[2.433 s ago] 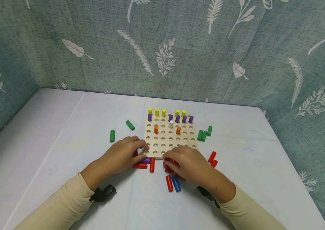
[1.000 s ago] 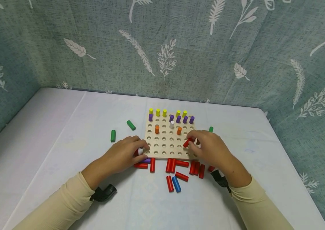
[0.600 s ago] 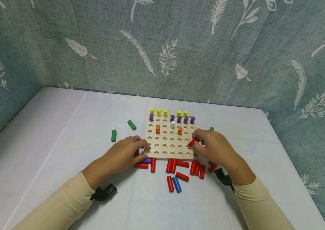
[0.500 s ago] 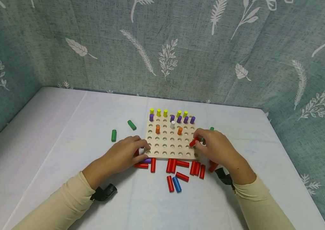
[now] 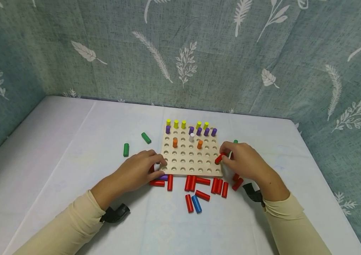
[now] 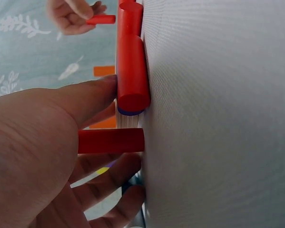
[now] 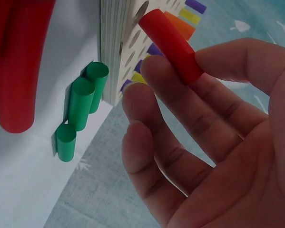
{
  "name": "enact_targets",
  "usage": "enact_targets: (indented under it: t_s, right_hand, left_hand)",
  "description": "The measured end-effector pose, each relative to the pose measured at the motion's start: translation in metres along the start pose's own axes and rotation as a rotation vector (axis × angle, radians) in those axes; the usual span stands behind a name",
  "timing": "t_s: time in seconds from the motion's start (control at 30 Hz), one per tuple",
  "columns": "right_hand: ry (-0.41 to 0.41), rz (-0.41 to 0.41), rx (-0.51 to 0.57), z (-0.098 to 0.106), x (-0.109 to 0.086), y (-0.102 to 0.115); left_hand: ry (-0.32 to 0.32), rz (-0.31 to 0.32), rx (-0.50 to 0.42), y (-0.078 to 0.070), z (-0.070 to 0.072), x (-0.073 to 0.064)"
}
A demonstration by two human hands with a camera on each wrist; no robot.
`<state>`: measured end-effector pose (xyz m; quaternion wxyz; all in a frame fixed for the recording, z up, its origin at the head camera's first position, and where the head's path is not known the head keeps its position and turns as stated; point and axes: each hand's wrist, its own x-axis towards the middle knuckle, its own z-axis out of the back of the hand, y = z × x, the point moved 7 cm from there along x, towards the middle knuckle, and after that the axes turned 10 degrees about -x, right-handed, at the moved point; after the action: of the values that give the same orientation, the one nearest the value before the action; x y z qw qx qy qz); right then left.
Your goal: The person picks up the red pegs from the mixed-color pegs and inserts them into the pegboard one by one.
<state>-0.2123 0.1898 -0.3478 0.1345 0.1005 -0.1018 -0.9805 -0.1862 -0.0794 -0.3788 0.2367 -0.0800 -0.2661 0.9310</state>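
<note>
A pale wooden pegboard (image 5: 178, 157) lies on the white table with rows of holes. My right hand (image 5: 247, 161) pinches a red peg (image 5: 220, 158) between thumb and fingers, tilted, its free end down at the board's right-hand column. In the right wrist view that red peg (image 7: 173, 45) points at the holed face; whether it touches is unclear. At the near left corner, my left hand (image 5: 135, 170) holds the board between thumb and fingers. Close beside that thumb lie red pegs (image 6: 132, 71), and another red peg (image 6: 111, 140) stands under the palm.
Yellow pegs (image 5: 183, 124) and purple pegs (image 5: 199, 131) fill the far rows, with a white peg (image 5: 191, 137) and orange pegs (image 5: 175, 142) nearer. Several red pegs (image 5: 203, 195) and a blue peg (image 5: 196, 204) lie in front. Green pegs (image 5: 126, 149) lie at both sides.
My right hand has left the red pegs in front with one of them pinched, and has moved across to the board's right edge. The left hand stays at its corner.
</note>
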Motion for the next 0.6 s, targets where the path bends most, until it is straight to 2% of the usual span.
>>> enact_targets:
  t_s: [0.33, 0.6]
  right_hand:
    - [0.064, -0.019, 0.012, -0.0055, -0.0008, -0.0007]
    - [0.055, -0.006, 0.008, -0.0033, -0.0006, 0.0010]
  left_hand:
    - [0.003, 0.008, -0.008, 0.0004, -0.0009, -0.0015]
    - [0.004, 0.021, -0.036, 0.0007, -0.0006, 0.0000]
